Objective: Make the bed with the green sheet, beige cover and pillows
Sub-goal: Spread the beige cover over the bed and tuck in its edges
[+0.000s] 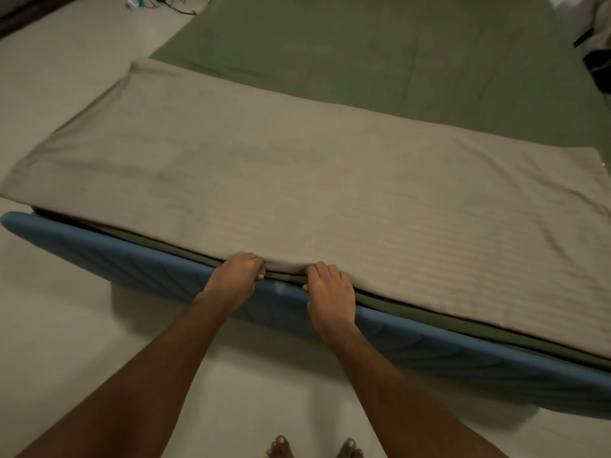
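- Gripping the near hem of the beige cover (297,180), I am curling the fingers of both hands round its edge: my left hand (236,276) and my right hand (329,285) are close together, near the middle of the bed's foot end.
- I am holding at the middle, I judge, so that a pull draws the cloth evenly toward me instead of skewing one corner.
- The cover is lying flat across the near part of the bed, and its far edge is stopping well short of the head end.
- The green sheet (363,51) is lying spread beneath it, bare over the far part of the mattress, and showing as a thin strip just under the hem I am holding.
- That strip is sitting against the blue bed frame (132,256), so I judge the sheet is already down and the cover is the step in hand.
- The cover's left corner is hanging out past the frame over the floor (49,94), so it is probably needing squaring.
- I am seeing no pillows that I can name; the pale and dark things at the upper right corner are too cut off to identify.
- I am standing barefoot on the floor, just beside the frame.
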